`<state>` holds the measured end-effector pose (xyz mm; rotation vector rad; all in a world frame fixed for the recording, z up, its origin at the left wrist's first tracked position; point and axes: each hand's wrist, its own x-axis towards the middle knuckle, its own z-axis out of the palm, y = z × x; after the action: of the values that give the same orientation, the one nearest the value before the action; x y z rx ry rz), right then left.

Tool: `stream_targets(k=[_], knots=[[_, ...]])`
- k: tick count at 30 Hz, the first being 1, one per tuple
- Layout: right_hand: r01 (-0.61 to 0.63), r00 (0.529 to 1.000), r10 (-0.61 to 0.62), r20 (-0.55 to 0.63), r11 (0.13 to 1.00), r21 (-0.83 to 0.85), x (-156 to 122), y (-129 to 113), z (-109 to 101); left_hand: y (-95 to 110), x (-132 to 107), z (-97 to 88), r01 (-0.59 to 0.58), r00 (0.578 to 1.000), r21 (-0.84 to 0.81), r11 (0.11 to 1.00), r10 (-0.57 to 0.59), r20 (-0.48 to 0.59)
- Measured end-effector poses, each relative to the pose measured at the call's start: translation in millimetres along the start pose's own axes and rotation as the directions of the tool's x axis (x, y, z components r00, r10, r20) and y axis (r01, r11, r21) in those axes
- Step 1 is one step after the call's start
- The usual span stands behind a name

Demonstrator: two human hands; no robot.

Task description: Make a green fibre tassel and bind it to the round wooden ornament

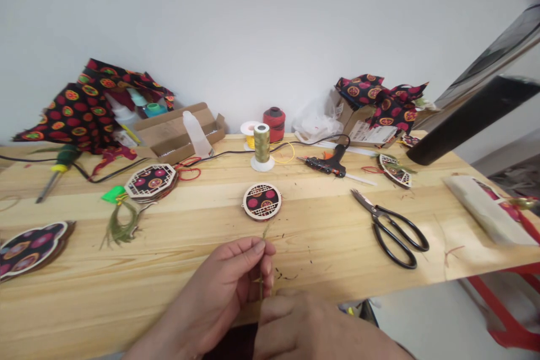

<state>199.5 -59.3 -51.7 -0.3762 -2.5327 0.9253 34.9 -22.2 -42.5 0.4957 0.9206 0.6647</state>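
Note:
My left hand (242, 267) pinches an olive-green thread (265, 229) between thumb and fingers, and a short end sticks up past the fingertips. The thread runs down to my right hand (304, 326), which is closed at the bottom edge; its fingertips are hidden behind its own back. Just beyond my left hand lies a round pendant (262, 202) with a pale lattice frame over dark patterned fabric. Behind it stands a spool of olive-green thread (262, 145). Black-handled scissors (396, 230) lie open to the right.
A hot glue gun (329, 163) lies behind the scissors. An octagonal pendant (152, 182), a green tassel (122, 222) and a screwdriver (57, 174) are at the left. A black roll (472, 121) leans at the right. Patterned fabric (76, 112) drapes over bottles near the wall.

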Motion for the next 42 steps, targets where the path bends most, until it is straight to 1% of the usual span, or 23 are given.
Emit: stream_targets(k=[5, 9, 13, 18, 23, 26, 28, 29, 30, 31, 32, 33, 35, 36, 37, 38, 40, 42], knots=[[0.002, 0.999, -0.001, 0.038, 1.000, -0.010, 3.3, 1.2, 4.0, 1.9, -1.9, 1.9, 0.010, 1.000, -0.053, 0.999, -0.009, 0.010], [-0.029, 0.996, 0.033, 0.079, 0.998, -0.048, 6.0, -0.5, 2.1, 2.7, -1.4, 2.2, 0.034, 0.999, -0.110, 0.993, -0.034, 0.009], [-0.042, 0.988, 0.063, 0.140, 0.988, -0.149, 10.5, -4.3, -1.4, 3.6, -2.0, 1.8, 0.051, 0.999, -0.162, 0.986, -0.050, 0.011], [-0.102, 0.966, 0.168, 0.198, 0.947, -0.304, 19.1, -13.5, -6.8, 2.7, -2.1, 3.4, 0.049, 0.999, -0.184, 0.982, -0.051, -0.007], [-0.128, 0.962, 0.209, 0.178, 0.914, -0.384, 23.0, -14.9, -5.1, 2.4, -3.0, 6.4, 0.052, 0.997, -0.146, 0.988, -0.059, -0.046], [-0.114, 0.967, 0.178, 0.183, 0.942, -0.315, 19.1, -10.4, -5.3, 2.8, -3.5, 6.4, 0.038, 0.996, -0.106, 0.994, -0.046, -0.078], [-0.118, 0.975, 0.149, 0.167, 0.976, -0.183, 13.7, -9.2, -10.3, 4.2, -3.3, 6.3, 0.015, 0.994, -0.081, 0.997, -0.024, -0.108], [-0.144, 0.976, 0.159, 0.147, 0.984, -0.105, 10.2, -9.8, -14.3, 5.6, -3.2, 6.4, 0.003, 0.993, -0.071, 0.998, -0.011, -0.122], [-0.197, 0.972, 0.200, 0.121, 0.980, -0.038, 6.1, -11.2, -18.9, 7.7, -3.1, 6.7, -0.011, 0.991, -0.058, 0.998, 0.003, -0.134], [-0.274, 0.958, 0.272, 0.088, 0.962, 0.006, 1.5, -13.2, -23.8, 10.6, -3.2, 7.1, -0.025, 0.990, -0.042, 0.999, 0.019, -0.143], [-0.370, 0.929, 0.369, 0.041, 0.929, 0.023, -3.8, -15.4, -28.6, 14.3, -3.7, 7.7, -0.039, 0.989, -0.023, 0.999, 0.035, -0.145], [-0.473, 0.881, 0.473, -0.022, 0.881, 0.018, -9.8, -17.3, -33.1, 18.8, -4.5, 8.4, -0.058, 0.988, -0.002, 0.998, 0.057, -0.143], [-0.653, 0.745, 0.641, -0.184, 0.757, -0.010, -24.1, -18.3, -40.8, 30.4, -7.5, 10.4, -0.112, 0.984, 0.041, 0.993, 0.116, -0.131], [-0.717, 0.677, 0.687, -0.263, 0.696, -0.026, -32.5, -16.9, -44.0, 37.3, -9.5, 11.6, -0.149, 0.980, 0.055, 0.987, 0.155, -0.124], [-0.766, 0.618, 0.713, -0.330, 0.641, -0.048, -41.7, -14.3, -46.8, 44.6, -11.9, 13.1, -0.177, 0.977, 0.064, 0.982, 0.184, -0.112], [-0.802, 0.571, 0.720, -0.394, 0.591, -0.082, -51.3, -10.8, -49.3, 52.0, -14.4, 14.8, -0.202, 0.973, 0.072, 0.977, 0.208, -0.096], [-0.857, 0.500, 0.702, -0.507, 0.486, -0.172, -70.4, -2.8, -53.5, 65.7, -19.2, 18.8, -0.282, 0.954, 0.090, 0.955, 0.290, -0.082], [-0.892, 0.446, 0.674, -0.588, 0.387, -0.233, -85.3, 3.4, -56.3, 74.3, -22.8, 23.5, -0.317, 0.944, 0.102, 0.943, 0.324, -0.066]])
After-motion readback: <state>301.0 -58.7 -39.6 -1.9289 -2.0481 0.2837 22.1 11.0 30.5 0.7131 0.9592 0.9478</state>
